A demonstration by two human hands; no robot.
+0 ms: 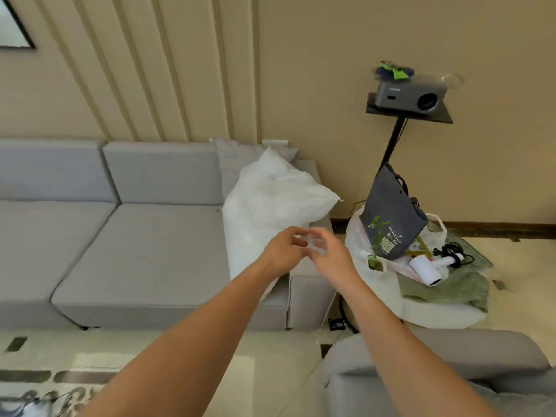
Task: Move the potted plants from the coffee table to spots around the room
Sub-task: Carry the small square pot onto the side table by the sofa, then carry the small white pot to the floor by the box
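Both my arms reach forward over the end of a grey sofa (144, 236). My left hand (281, 251) and my right hand (329, 251) are close together in front of the sofa's armrest, fingers loosely spread, and neither holds anything. A small green plant in a pale pot (376, 260) stands to the right of my hands on a white pile beside the sofa, leaning against a grey tote bag (391, 218). Another small green plant (394, 70) rests on top of a grey projector (412, 91). The coffee table is out of view.
A white pillow (270, 200) leans on the sofa's right end. The projector sits on a black stand (391, 145) by the wall. A white hair dryer (427, 269) and green cloth (445, 287) lie on the pile. A second grey seat (436, 371) is at bottom right.
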